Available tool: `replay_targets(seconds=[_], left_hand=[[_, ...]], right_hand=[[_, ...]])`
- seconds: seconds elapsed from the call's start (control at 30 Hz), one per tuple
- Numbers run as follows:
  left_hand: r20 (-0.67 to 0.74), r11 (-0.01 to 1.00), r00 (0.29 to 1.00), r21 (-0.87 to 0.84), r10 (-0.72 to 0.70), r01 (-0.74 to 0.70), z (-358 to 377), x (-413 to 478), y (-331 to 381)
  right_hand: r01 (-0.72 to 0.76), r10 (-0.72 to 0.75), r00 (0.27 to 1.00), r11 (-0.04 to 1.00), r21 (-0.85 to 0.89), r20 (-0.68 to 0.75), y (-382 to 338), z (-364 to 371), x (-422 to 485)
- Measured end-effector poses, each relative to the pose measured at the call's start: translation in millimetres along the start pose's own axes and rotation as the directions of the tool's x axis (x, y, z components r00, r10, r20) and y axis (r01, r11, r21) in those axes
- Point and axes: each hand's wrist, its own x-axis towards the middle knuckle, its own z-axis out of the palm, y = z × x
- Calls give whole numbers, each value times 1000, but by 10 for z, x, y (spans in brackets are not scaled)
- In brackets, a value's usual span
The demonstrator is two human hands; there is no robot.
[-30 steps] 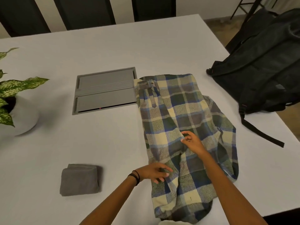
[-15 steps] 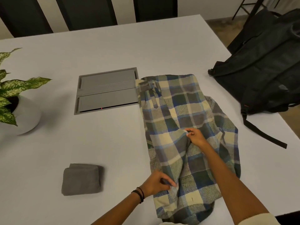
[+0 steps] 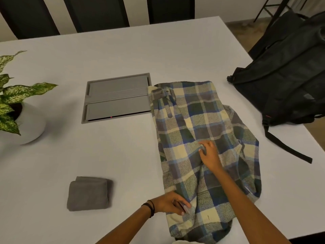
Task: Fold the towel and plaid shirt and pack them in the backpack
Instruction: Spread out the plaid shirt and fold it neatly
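Note:
The plaid shirt (image 3: 197, 124) in blue, green and cream lies lengthwise on the white table (image 3: 123, 53), its collar end far from me. My right hand (image 3: 208, 152) pinches a ridge of cloth near the shirt's middle. My left hand (image 3: 173, 203), with dark bands on the wrist, grips the shirt's left edge near the hem. A grey towel (image 3: 88, 193) sits folded into a small square to the left of the shirt, apart from both hands. The black backpack (image 3: 284, 76) rests at the table's far right corner, one strap trailing toward me.
A grey recessed panel (image 3: 116, 97) is set into the table just left of the shirt's collar. A potted plant (image 3: 15, 106) in a white pot stands at the left edge. Dark chairs line the far side.
My left hand slid toward me along the shirt's left edge and took hold near the hem. My right hand moved slightly away from me, gathering a ridge of cloth at the middle.

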Motion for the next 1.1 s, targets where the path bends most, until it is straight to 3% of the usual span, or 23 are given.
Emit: replay_targets(seconds=[0.1,0.2,0.33,0.47,0.53,0.63,0.7,0.8,0.93,1.1], left_hand=[[-37,999,998,-10,46,-46,-22,-44,19],[-57,998,997,-41,48,-51,-41,-102,40],[35,998,997,32,-64,62,19,-141,24],[64,988,989,95,-130,124,141,-163,-22],[10,989,995,112,-96,94,159,-177,-5],[-179,993,984,117,-3,25,181,-176,49],[-294,988,954,152,65,-21,223,-162,97],[-443,959,877,276,186,-64,300,-116,148],[-584,912,769,409,260,2,362,-51,191],[-493,840,828,540,268,49,381,66,234]], right_hand=[[56,-57,998,998,-18,-36,-34,122,-227],[-8,8,1000,1000,-28,8,39,234,-364],[-5,49,983,971,-239,179,208,299,-524],[84,-38,991,924,-372,129,203,296,-668],[211,-177,977,892,-401,120,157,298,-772],[401,-324,915,800,-446,241,171,386,-954],[414,-285,903,779,-471,322,241,458,-1039],[331,-176,919,828,-452,352,294,503,-1154],[351,-176,895,845,-403,410,379,506,-1291],[349,-105,857,839,-418,504,314,422,-1313]])
